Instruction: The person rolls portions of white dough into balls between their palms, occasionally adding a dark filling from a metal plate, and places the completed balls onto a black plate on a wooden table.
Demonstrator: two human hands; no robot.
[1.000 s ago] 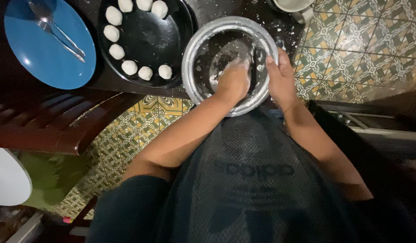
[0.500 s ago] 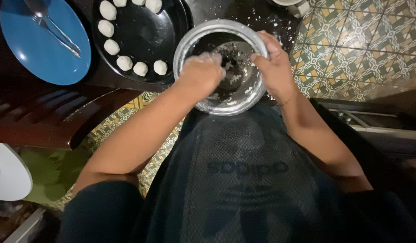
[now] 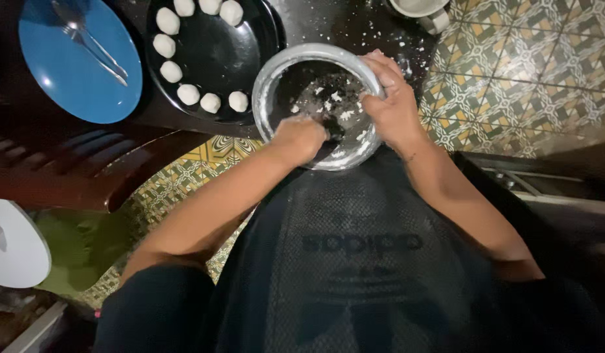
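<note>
bowl (image 3: pixel 271 78) holds only white scraps; eight dough balls (image 3: pixel 188 94) sit on the black plate (image 3: pixel 250 39) left of it. left hand (image 3: pixel 301 137) fingers curled into the scraps, right hand (image 3: pixel 391 104) fingers clamped on the rim; little left to gather.

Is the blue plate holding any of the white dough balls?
No, the blue plate carries only cutlery, while the dough balls sit along the rim of the black plate.
</note>
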